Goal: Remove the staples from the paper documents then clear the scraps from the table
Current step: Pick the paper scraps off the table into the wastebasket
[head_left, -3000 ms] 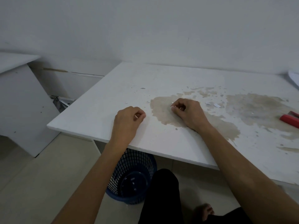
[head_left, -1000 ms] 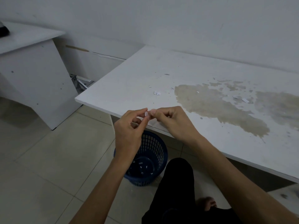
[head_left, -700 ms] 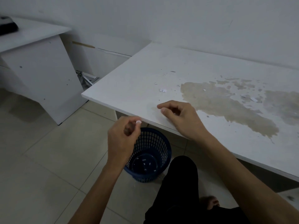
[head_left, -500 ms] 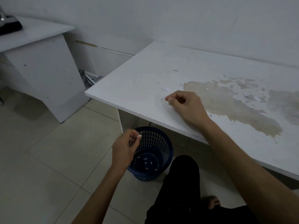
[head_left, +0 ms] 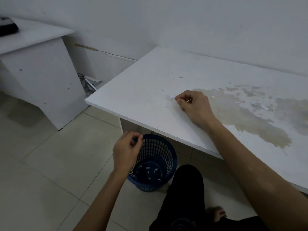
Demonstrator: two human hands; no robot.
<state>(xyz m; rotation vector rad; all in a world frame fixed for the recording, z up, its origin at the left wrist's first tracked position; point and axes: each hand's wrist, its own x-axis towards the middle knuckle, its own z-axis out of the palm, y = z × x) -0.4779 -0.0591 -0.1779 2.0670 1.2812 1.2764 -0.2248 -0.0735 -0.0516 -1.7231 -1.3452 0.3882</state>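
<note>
Below the counter edge (head_left: 150, 124), my left hand (head_left: 127, 150) hangs over the near rim of the blue bin (head_left: 160, 164), fingers curled with the tips pinched together. I can't tell if a scrap is between them, too small to see. It's held there so anything I let go falls straight in; white bits lie on the bin floor right under that hand.

Up on the counter my right hand (head_left: 194, 105) rests on its knuckles, fingers curled, thumb and forefinger nipping at something thin and pale, can't make out what. It points at a small torn paper scrap (head_left: 170, 97) just off its fingertips, touching or nearly so. My guess: that hand is placed to pick that bit next.

Farther right of the right hand, more white scraps (head_left: 264, 107) sit on the brown stain (head_left: 241, 120), well apart from both hands. A few specks lie beyond the fingertips too. No stapled papers in view, so I judge stapling work is done and cleanup is partway. Bin sits by my knee, so drops are short.
</note>
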